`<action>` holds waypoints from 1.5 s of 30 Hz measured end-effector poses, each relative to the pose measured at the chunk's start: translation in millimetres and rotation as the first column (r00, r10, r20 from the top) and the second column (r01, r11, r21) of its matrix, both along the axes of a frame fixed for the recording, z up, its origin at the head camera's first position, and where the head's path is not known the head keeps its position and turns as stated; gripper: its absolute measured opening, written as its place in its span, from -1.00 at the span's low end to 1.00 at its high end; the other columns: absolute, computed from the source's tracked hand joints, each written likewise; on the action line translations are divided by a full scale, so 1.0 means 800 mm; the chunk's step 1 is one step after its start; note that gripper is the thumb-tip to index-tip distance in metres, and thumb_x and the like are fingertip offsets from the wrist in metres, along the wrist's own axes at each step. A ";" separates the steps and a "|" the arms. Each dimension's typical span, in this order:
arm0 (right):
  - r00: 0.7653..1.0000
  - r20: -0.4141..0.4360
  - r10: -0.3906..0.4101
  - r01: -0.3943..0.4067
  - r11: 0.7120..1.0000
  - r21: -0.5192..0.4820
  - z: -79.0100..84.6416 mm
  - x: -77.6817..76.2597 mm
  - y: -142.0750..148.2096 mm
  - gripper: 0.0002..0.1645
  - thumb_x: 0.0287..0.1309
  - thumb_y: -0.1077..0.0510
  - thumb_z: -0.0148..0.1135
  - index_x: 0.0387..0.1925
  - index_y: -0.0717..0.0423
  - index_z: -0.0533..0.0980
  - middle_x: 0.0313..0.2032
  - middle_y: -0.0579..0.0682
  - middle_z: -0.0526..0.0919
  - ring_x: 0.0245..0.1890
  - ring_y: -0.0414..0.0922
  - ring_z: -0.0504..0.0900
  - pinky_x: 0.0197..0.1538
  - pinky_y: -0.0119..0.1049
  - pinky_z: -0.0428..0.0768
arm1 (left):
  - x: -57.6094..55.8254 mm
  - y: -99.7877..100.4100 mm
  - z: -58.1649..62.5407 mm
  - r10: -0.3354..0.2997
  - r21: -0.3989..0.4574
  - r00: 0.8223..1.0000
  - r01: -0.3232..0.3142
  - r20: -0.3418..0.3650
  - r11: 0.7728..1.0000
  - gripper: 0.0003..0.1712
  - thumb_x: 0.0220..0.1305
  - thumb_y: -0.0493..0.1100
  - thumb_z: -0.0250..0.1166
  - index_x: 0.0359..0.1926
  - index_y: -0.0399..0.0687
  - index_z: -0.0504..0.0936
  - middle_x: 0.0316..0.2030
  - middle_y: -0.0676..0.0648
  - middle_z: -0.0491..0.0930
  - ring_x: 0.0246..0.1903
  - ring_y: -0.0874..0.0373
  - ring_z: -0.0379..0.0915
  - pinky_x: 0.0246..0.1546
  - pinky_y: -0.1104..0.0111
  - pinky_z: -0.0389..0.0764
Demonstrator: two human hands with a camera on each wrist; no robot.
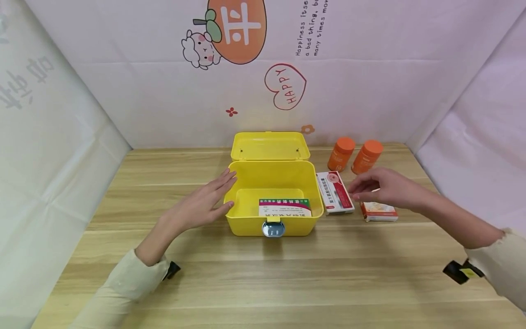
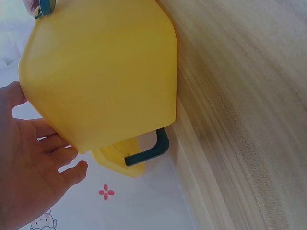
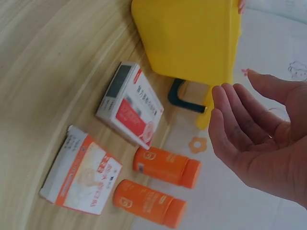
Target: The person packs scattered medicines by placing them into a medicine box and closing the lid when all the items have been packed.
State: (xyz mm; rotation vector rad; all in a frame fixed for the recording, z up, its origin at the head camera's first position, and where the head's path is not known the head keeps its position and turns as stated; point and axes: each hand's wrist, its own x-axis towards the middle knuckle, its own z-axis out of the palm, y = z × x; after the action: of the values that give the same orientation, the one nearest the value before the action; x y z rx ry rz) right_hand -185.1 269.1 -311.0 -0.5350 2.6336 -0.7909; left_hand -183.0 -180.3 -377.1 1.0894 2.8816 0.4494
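Observation:
A yellow lidded box (image 1: 246, 227) stands on the table with its lid (image 1: 270, 146) tipped back and a clear latch (image 1: 273, 229) at its front. Inside lies a green and white medicine box (image 1: 285, 208). At the box's left rim is my left hand (image 1: 201, 203), fingers extended along the edge; in the left wrist view its fingers touch the rim. My right hand (image 1: 382, 186) hovers with loosely bent fingers, holding nothing. It is over the gap between a red and white medicine box (image 1: 334, 194) and an orange and white medicine box (image 1: 379, 212), which it partly hides.
Two orange bottles (image 1: 341, 154) stand behind the medicine boxes, at the back right of the wooden table (image 1: 263, 283). A white printed cloth (image 1: 164, 91) hangs behind and at both sides. A dark handle (image 3: 184, 98) shows at the yellow box's back.

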 end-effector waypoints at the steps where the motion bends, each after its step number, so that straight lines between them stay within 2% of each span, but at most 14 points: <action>1: 1.000 -0.001 -0.018 0.018 1.000 0.007 -0.003 -0.001 0.004 -0.72 0.22 0.13 0.37 -0.06 0.14 0.67 -0.17 -0.06 0.76 -0.23 -0.23 0.67 -0.21 -0.42 0.64 | 0.000 0.000 0.000 -0.003 0.001 1.000 0.003 -0.003 1.000 -0.21 0.51 0.07 0.04 0.55 -0.23 0.05 0.58 -0.22 -0.06 0.57 -0.08 -0.12 0.50 0.00 0.16; 9: 0.995 -0.019 -0.095 0.095 0.995 0.034 -0.037 -0.022 0.041 -0.70 0.22 0.13 0.36 -0.10 0.25 0.66 -0.19 0.07 0.77 -0.27 -0.31 0.64 -0.24 -0.45 0.61 | -0.001 0.000 0.003 -0.006 0.000 1.000 0.006 0.003 1.000 -0.21 0.51 0.05 0.05 0.55 -0.23 0.03 0.58 -0.19 -0.07 0.58 -0.06 -0.15 0.52 0.02 0.13; 15: 0.988 -0.017 -0.154 0.155 0.985 0.081 -0.052 -0.031 0.062 -0.63 0.24 0.11 0.33 -0.04 0.32 0.62 -0.23 0.02 0.75 -0.27 -0.19 0.61 -0.27 -0.40 0.59 | -0.001 -0.001 0.000 -0.006 -0.005 1.000 0.006 0.004 1.000 -0.21 0.52 0.08 0.02 0.55 -0.23 0.03 0.58 -0.18 -0.08 0.58 -0.05 -0.16 0.52 0.04 0.13; 20: 0.980 -0.020 -0.197 0.198 0.974 0.106 -0.062 -0.036 0.076 -0.51 0.23 0.07 0.33 0.02 0.39 0.57 -0.24 0.06 0.72 -0.27 -0.16 0.60 -0.28 -0.35 0.56 | -0.002 -0.001 -0.001 -0.013 0.000 1.000 0.013 -0.005 1.000 -0.22 0.52 0.07 0.03 0.54 -0.25 0.04 0.58 -0.19 -0.06 0.58 -0.06 -0.15 0.51 0.01 0.15; 29: 0.962 -0.051 -0.267 0.272 0.942 0.197 -0.084 -0.047 0.104 -0.23 0.17 -0.02 0.38 0.11 0.56 0.40 -0.16 0.37 0.63 -0.22 0.08 0.60 -0.32 -0.30 0.53 | -0.001 -0.001 0.001 -0.005 -0.012 1.000 0.005 0.006 1.000 -0.21 0.52 0.08 0.02 0.55 -0.22 0.02 0.58 -0.18 -0.08 0.58 -0.06 -0.17 0.52 0.04 0.12; 35: 0.955 0.019 -0.296 0.282 0.924 0.259 -0.102 -0.052 0.116 0.02 0.20 -0.17 0.33 0.20 0.67 0.22 0.00 0.55 0.50 -0.09 0.26 0.55 -0.18 -0.08 0.61 | 0.000 -0.001 0.001 -0.004 -0.003 1.000 0.004 0.008 1.000 -0.21 0.51 0.06 0.05 0.55 -0.23 0.04 0.58 -0.20 -0.06 0.58 -0.06 -0.15 0.51 0.02 0.14; 38: 0.951 0.048 -0.306 0.283 0.922 0.264 -0.110 -0.052 0.118 0.11 0.21 -0.20 0.31 0.24 0.73 0.12 0.08 0.62 0.41 -0.08 0.27 0.51 -0.15 -0.03 0.59 | -0.001 0.000 0.001 -0.010 0.000 1.000 0.010 0.000 1.000 -0.21 0.52 0.07 0.03 0.55 -0.24 0.04 0.57 -0.21 -0.05 0.58 -0.07 -0.15 0.51 0.00 0.16; 42: 0.948 0.069 -0.310 0.283 0.924 0.259 -0.117 -0.051 0.117 0.12 0.27 -0.18 0.24 0.23 0.79 0.05 0.13 0.70 0.29 -0.09 0.28 0.44 -0.04 0.11 0.55 | -0.001 0.000 0.001 -0.011 0.006 1.000 0.011 -0.002 1.000 -0.21 0.51 0.05 0.06 0.54 -0.24 0.04 0.57 -0.23 -0.04 0.57 -0.08 -0.13 0.50 -0.01 0.16; 45: 0.942 0.083 -0.325 0.292 0.917 0.273 -0.121 -0.052 0.114 0.09 0.31 -0.21 0.19 0.19 0.79 0.06 0.09 0.70 0.30 -0.09 0.28 0.45 0.01 0.16 0.54 | -0.001 0.000 0.000 -0.008 0.008 1.000 0.008 0.002 1.000 -0.21 0.50 0.04 0.07 0.55 -0.22 0.04 0.57 -0.22 -0.04 0.58 -0.07 -0.14 0.51 0.00 0.15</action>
State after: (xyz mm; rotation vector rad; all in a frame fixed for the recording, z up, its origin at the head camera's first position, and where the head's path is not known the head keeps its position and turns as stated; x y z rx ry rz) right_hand -226.9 360.3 -408.0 0.0054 2.6769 -0.5318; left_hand -183.9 -180.6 -377.4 1.1008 2.8755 0.4610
